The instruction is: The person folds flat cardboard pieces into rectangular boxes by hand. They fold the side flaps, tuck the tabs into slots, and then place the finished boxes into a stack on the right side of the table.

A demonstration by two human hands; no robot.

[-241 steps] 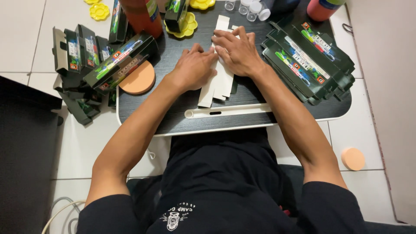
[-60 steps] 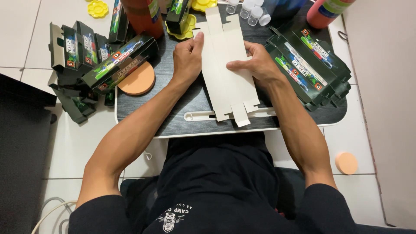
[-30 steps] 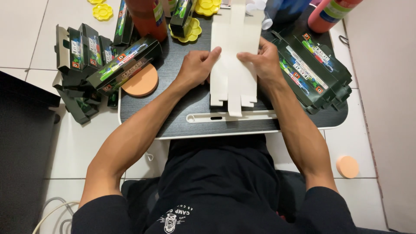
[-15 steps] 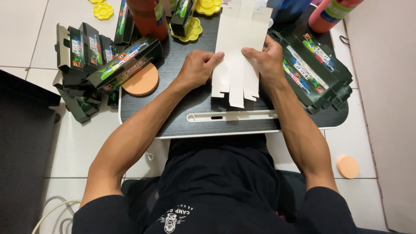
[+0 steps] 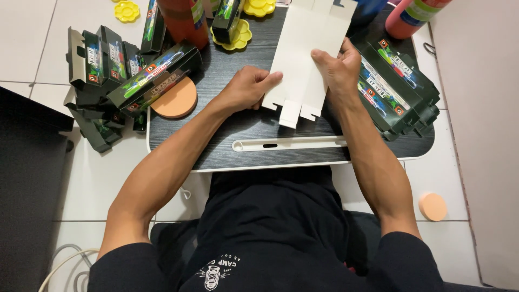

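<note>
Head view: white carton blank (image 5: 303, 59) cut off above, both hands' grip flanking.

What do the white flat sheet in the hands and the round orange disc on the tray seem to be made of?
White sheet: likely thin matte cardboard; it shows straight fold creases and cut tabs. Orange disc: possibly foam or sponge, with a dull, even surface; the picture leaves this open.

The dark lap table (image 5: 227, 146) bears green-black cartons (image 5: 397, 89), an orange disc (image 5: 174, 98), and possibly bottles (image 5: 183, 19).
</note>
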